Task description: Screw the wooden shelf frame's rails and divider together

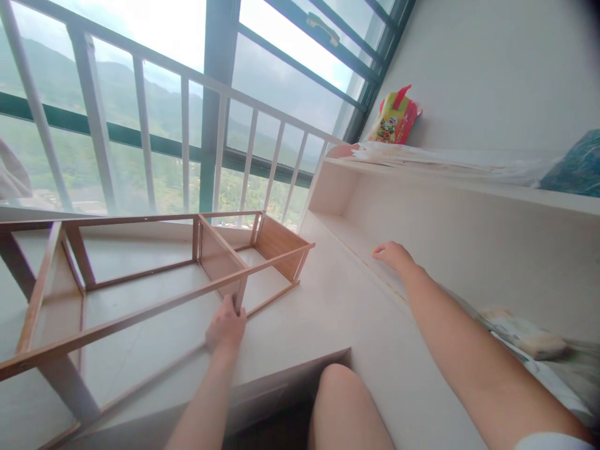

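Observation:
A wooden shelf frame (154, 275) lies on its side on the white desk (328, 312) by the window. My left hand (226, 325) is closed around the lower end of the frame's middle upright, near the front rail. My right hand (394, 255) reaches far right into the low shelf recess (356, 244), its fingers pinched on a small yellow thing I can barely make out.
A white railing (187, 125) and window run along the back. On the upper shelf sit a red and yellow bag (394, 119), flat plastic-wrapped sheets (445, 159) and a blue-green bundle (579, 164). Wrapped items (525, 334) lie at right. My knee (344, 400) is below the desk edge.

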